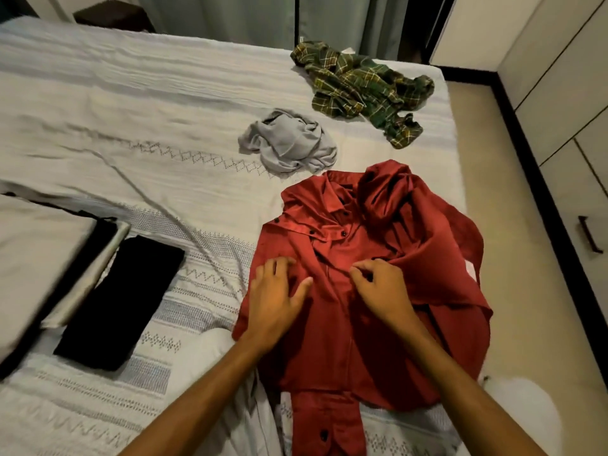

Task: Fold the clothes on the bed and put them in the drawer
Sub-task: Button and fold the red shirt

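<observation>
My left hand lies flat, fingers spread, on the glossy red button-up shirt at the white bed's near edge; my right hand pinches its placket. Beyond lie a crumpled grey garment and a green plaid shirt.

Red shirt hem cut off, prob.

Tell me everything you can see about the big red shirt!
The red shirt looks shiny and smooth, like satin, with small dark buttons. It lies spread out but rumpled on the white bed, collar away from the person, one sleeve bunched near the collar. The left hand rests flat on it; the right hand pinches the cloth near the middle. It is not folded yet.
</observation>
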The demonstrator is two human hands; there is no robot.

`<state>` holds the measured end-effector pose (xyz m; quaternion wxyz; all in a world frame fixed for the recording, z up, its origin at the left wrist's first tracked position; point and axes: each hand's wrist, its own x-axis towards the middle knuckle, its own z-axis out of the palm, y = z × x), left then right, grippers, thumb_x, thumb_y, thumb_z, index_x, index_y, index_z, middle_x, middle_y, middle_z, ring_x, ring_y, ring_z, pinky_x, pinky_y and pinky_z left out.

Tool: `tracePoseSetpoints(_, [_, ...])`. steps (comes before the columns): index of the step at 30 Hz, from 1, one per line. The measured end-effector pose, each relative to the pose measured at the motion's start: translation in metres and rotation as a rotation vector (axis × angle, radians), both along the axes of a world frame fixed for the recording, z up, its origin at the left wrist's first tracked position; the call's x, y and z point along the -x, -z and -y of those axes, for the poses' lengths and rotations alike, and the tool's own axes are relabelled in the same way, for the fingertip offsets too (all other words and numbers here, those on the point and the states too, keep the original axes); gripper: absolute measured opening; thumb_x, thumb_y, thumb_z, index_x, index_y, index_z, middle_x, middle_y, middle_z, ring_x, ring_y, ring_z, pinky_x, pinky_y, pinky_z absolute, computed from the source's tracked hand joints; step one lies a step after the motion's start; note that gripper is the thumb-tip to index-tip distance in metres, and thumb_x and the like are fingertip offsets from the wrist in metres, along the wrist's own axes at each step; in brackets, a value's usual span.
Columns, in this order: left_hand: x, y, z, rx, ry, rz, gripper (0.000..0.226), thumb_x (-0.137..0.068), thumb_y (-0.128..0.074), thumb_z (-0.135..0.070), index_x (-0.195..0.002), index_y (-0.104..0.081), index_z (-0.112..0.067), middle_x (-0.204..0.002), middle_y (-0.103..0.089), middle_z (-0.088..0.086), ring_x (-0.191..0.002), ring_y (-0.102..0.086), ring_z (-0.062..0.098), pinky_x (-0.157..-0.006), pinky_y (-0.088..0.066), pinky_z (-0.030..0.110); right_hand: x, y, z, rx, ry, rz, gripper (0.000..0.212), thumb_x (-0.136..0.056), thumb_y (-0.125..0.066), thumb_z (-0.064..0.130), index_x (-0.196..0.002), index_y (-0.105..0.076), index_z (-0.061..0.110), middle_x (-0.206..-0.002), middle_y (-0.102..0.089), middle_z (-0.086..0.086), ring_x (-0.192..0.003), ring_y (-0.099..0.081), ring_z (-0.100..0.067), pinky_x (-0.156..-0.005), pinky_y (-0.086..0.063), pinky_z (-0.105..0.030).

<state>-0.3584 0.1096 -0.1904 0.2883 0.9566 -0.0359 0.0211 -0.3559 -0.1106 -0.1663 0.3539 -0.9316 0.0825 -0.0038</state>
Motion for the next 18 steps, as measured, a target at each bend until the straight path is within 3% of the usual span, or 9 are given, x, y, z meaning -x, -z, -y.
tracePoseSetpoints(7, [-0.066,0.009,0.022,0.034,-0.057,0.017,0.047,-0.095,-0.064,-0.048,-0.132,-0.055,-0.021,-0.133,-0.056,0.003,-0.121,-0.051,0.029,-0.097,-0.046,0.048,-0.089,0.020,-0.038,-0.134,0.174,-0.080,0.026,-0.092,-0.074,0.038,-0.104,-0.082,0.017,-0.102,-0.080,-0.007,-0.104,-0.073,-0.026,-0.092,-0.054,-0.038])
tracePoseSetpoints(10, [-0.105,0.013,0.010,0.016,-0.085,0.114,0.055,-0.094,-0.067,-0.040,-0.145,-0.050,-0.028,-0.150,-0.048,0.000,-0.132,-0.043,0.026,-0.105,-0.041,0.047,-0.113,0.023,-0.046,-0.039,0.194,-0.108,0.023,-0.079,-0.084,0.041,-0.096,-0.079,0.026,-0.096,-0.076,0.001,-0.096,-0.072,-0.023,-0.086,-0.057,-0.037])
tracePoseSetpoints(12, [-0.136,0.013,0.000,-0.121,0.001,0.048,0.056,-0.093,-0.067,-0.042,-0.146,-0.052,-0.032,-0.153,-0.049,-0.002,-0.137,-0.042,0.025,-0.110,-0.034,0.045,-0.118,0.023,-0.049,0.089,0.132,-0.109,0.022,-0.077,-0.084,0.041,-0.091,-0.072,0.029,-0.095,-0.068,0.005,-0.093,-0.069,-0.022,-0.081,-0.055,-0.038])
tracePoseSetpoints(15, [-0.164,0.008,-0.013,-0.232,0.075,-0.020,0.030,-0.099,-0.060,-0.044,-0.125,-0.068,-0.031,-0.128,-0.068,-0.003,-0.124,-0.055,0.026,-0.108,-0.034,0.043,-0.117,0.022,-0.049,0.136,0.012,0.020,0.021,-0.087,-0.077,0.042,-0.083,-0.069,0.024,-0.088,-0.062,0.006,-0.082,-0.063,-0.019,-0.076,-0.052,-0.040])
tracePoseSetpoints(17, [-0.167,0.000,-0.015,-0.165,0.083,0.063,0.022,-0.103,-0.058,-0.040,-0.117,-0.070,-0.028,-0.115,-0.072,-0.002,-0.113,-0.061,0.026,-0.101,-0.038,0.043,-0.113,0.020,-0.050,0.024,-0.019,0.087,0.045,-0.102,-0.061,0.045,-0.068,-0.071,0.018,-0.067,-0.064,0.005,-0.067,-0.061,-0.012,-0.078,-0.050,-0.038])
tracePoseSetpoints(18, [-0.164,-0.005,-0.013,-0.109,0.096,0.124,0.021,-0.105,-0.056,-0.039,-0.115,-0.070,-0.027,-0.110,-0.073,-0.002,-0.107,-0.063,0.027,-0.098,-0.040,0.044,-0.111,0.016,-0.053,-0.079,0.006,0.050,0.059,-0.106,-0.052,0.052,-0.062,-0.074,0.018,-0.058,-0.065,0.004,-0.061,-0.061,-0.008,-0.077,-0.049,-0.028])
